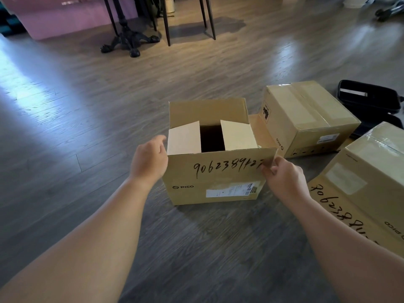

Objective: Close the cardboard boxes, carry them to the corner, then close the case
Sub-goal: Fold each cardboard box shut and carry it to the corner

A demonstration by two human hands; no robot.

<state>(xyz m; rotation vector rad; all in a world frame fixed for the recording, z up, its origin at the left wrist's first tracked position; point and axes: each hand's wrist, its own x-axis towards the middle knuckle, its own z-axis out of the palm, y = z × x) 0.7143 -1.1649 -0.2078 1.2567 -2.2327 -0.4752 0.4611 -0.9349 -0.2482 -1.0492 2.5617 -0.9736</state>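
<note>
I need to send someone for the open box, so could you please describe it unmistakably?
On the grey wood floor, three cardboard boxes sit near a black case. Take the open box between the two hands, left of the others. Only its top flaps are up, showing a dark interior.

Bare floor [76, 127] left of open box [218, 171], closed boxes [306, 119] crowding right

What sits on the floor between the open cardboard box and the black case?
In the head view, a closed, taped cardboard box sits between the open box and the black case.
</note>
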